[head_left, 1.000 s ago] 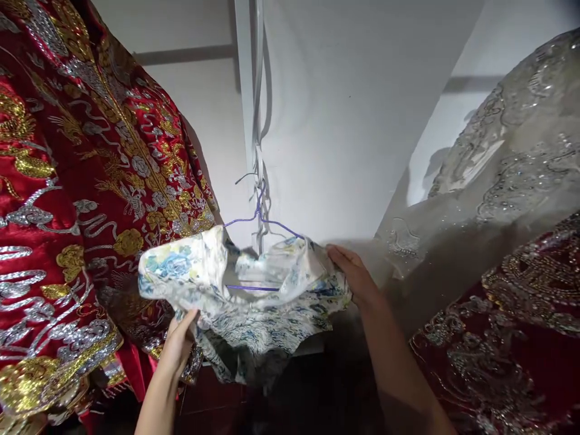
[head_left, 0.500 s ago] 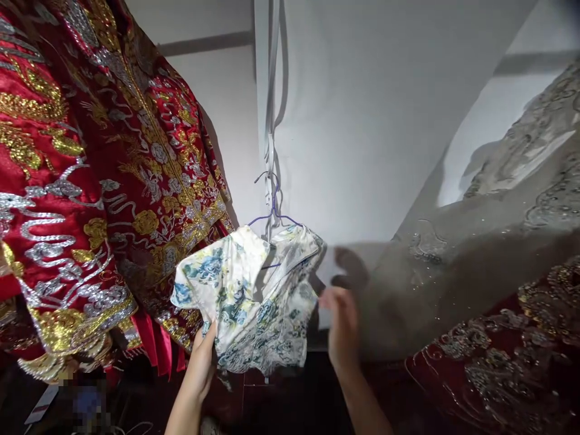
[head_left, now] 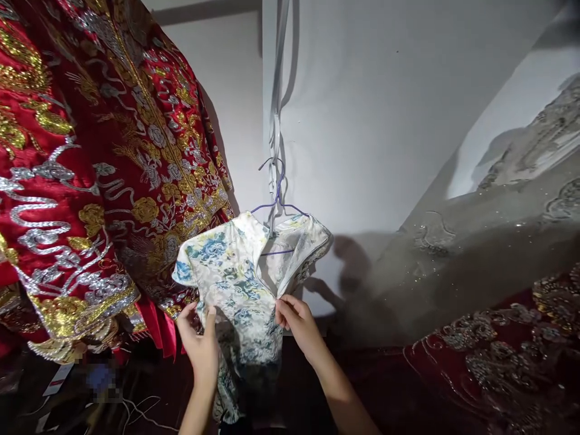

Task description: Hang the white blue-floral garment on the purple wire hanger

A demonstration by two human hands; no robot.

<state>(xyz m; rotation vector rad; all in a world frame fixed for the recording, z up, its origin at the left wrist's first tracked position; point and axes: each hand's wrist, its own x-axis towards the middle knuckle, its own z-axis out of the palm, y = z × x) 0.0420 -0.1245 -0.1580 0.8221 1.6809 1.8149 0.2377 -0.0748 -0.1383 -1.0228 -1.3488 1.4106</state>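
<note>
A short-sleeved floral blouse, white with blue, green and yellow print, hangs from a thin purple wire hanger. At its left side, my left hand holds the edge loosely, thumb on the front and fingers by the seam below the sleeve. My right hand pinches the front edge at the bottom of the V-shaped neckline. The blouse's lower part falls into shadow, where its hem is hard to make out.
A red jacket with gold and silver embroidery hangs close on the left. White straps run down the pale wall to the hanger. Sheer beaded fabric and a dark red embroidered garment spread at right. A cord lies low left.
My right hand has moved left from beside the blouse and taken hold of its neckline edge. The right front has been drawn leftward, and my left hand's fingers have shifted along the side edge.
</note>
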